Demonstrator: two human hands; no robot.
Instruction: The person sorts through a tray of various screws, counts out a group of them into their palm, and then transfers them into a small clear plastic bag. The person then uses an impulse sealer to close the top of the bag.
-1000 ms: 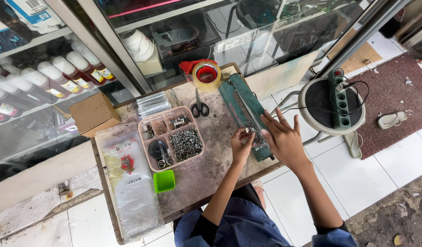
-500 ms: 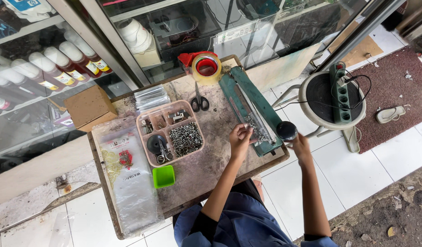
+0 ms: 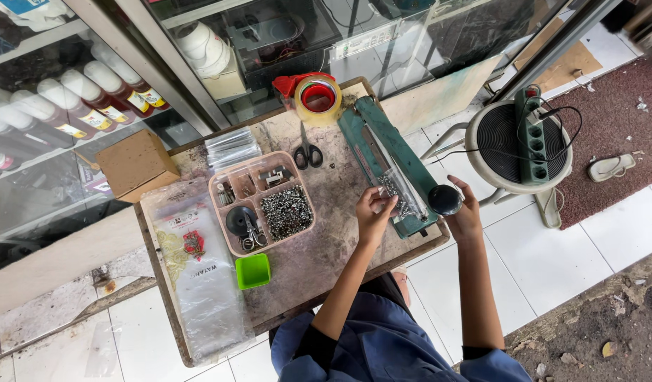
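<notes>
On a worn table, plastic sheets lie at the left edge beside a green tub and a pink tray of small metal parts, all within arm's reach. The left hand pinches a small clear bag of parts flat across the green sealer, seemingly to line up its mouth. The right hand wraps the sealer's black knob at the lever's end, where leverage is greatest.

White tiled floor, glass display cabinet, maroon mat
</notes>
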